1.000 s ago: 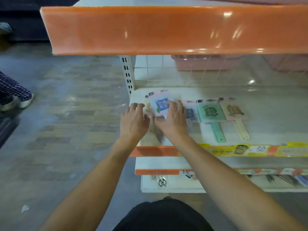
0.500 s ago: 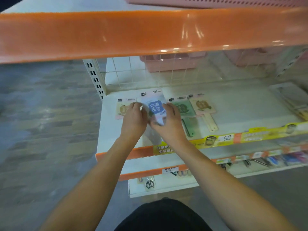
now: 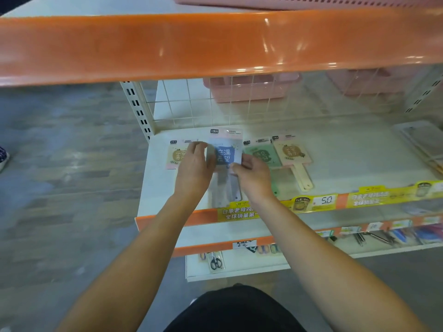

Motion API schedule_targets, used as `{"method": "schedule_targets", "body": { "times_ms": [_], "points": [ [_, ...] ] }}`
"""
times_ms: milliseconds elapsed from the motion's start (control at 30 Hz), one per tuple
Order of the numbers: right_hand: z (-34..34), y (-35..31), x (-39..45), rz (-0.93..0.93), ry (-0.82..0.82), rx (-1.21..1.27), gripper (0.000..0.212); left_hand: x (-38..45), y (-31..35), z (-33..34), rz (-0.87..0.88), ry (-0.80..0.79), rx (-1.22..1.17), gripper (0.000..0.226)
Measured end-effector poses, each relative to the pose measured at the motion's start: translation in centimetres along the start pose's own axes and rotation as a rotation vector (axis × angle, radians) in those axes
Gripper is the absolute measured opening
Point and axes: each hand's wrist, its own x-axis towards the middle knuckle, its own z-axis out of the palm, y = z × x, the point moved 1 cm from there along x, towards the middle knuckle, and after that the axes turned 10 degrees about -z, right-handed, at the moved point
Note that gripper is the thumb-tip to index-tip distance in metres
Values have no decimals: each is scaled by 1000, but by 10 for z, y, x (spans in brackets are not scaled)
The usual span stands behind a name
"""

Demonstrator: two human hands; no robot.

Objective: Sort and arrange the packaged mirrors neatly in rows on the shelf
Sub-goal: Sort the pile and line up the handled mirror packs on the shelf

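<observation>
Pink-edged, the leftmost packaged mirror [image 3: 174,155] lies flat on the white shelf [image 3: 340,161], partly under the left hand [image 3: 195,167], whose curled fingers pinch the left edge of the blue mirror pack [image 3: 225,155]. The right hand [image 3: 253,174] pinches its lower right corner. Light, stiff and glossy in its clear sleeve, the pack probably slips easily and holds breakable glass — best gripped by the card edges. Right of it lie a green mirror [image 3: 263,155] and a cream one [image 3: 291,153], handles pointing near.

pink baskets [image 3: 249,88] sit far behind the wire grid, scissors [image 3: 215,262] on the lowest near shelf, yellow price tag [image 3: 326,200] right
</observation>
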Motion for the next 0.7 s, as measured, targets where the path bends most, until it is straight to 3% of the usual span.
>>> {"method": "schedule_targets", "body": {
  "times_ms": [67, 167, 267, 467, 533, 633, 700],
  "points": [
    [3, -4, -2, -121, 17, -112, 21, -1, 2, -2, -36, -14, -103, 30],
    [11, -12, -8, -443, -79, -236, 31, -1, 15, -7, -270, -152, -516, 27],
    [16, -6, -11, -637, -154, -338, 34, 5, 16, -12, -287, -134, -569, 46],
    [12, -1, -7, -458, -259, -218, 22, -1, 18, -12, -226, -115, -470, 45],
    [15, -3, -8, -336, -298, -162, 29, -3, 22, -12, -275, -146, -451, 53],
    [14, -1, -3, -174, -141, -97, 29, -3, 22, -12, -316, -229, -550, 48],
    [10, -1, 3, -82, -75, 36, 20, 2, 15, -11, -259, -152, -386, 32]
  ]
}}
